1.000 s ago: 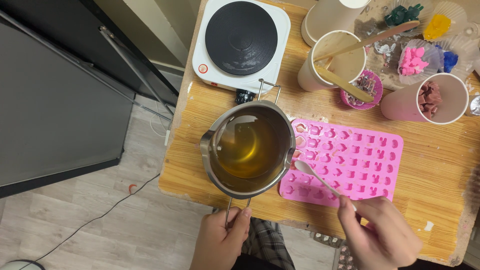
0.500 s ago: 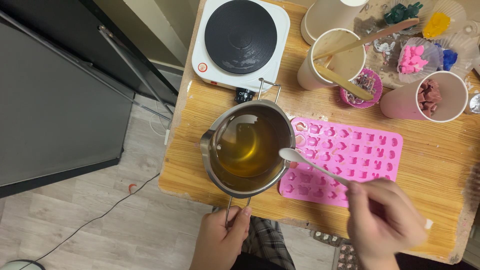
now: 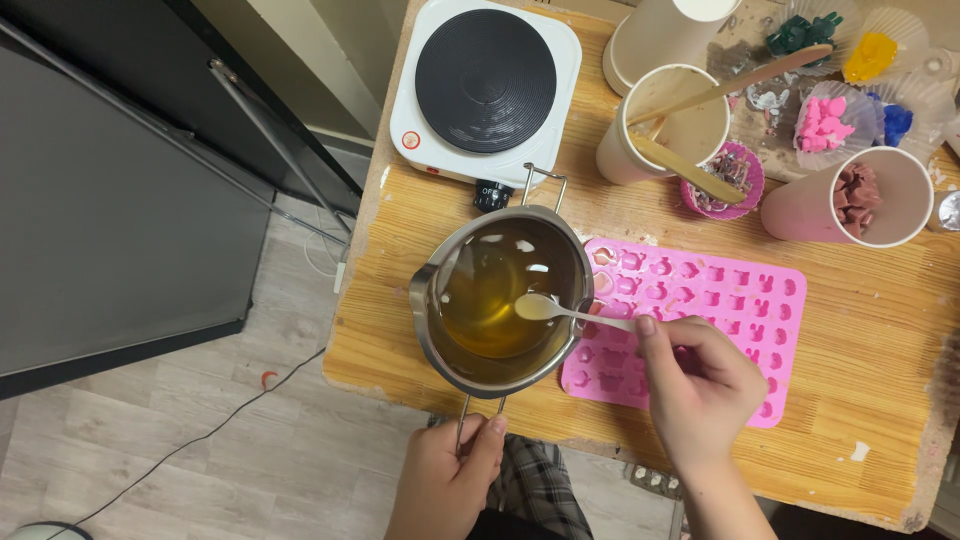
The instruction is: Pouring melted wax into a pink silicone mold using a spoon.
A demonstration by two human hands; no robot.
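Left hand (image 3: pixel 447 480) closed around the wire handle of the steel melting pot (image 3: pixel 500 300); pot sits on the wooden table (image 3: pixel 880 400), filled with amber liquid; right hand (image 3: pixel 700 385) pinches a small spoon (image 3: pixel 560 311) — bowl over the liquid inside the pot, whether it touches the liquid unclear; pink silicone mould (image 3: pixel 730 300) just beside the pot, partly under the right hand; white hot plate (image 3: pixel 485 85) behind the pot; paper cup (image 3: pixel 660 125) with wooden sticks further right.
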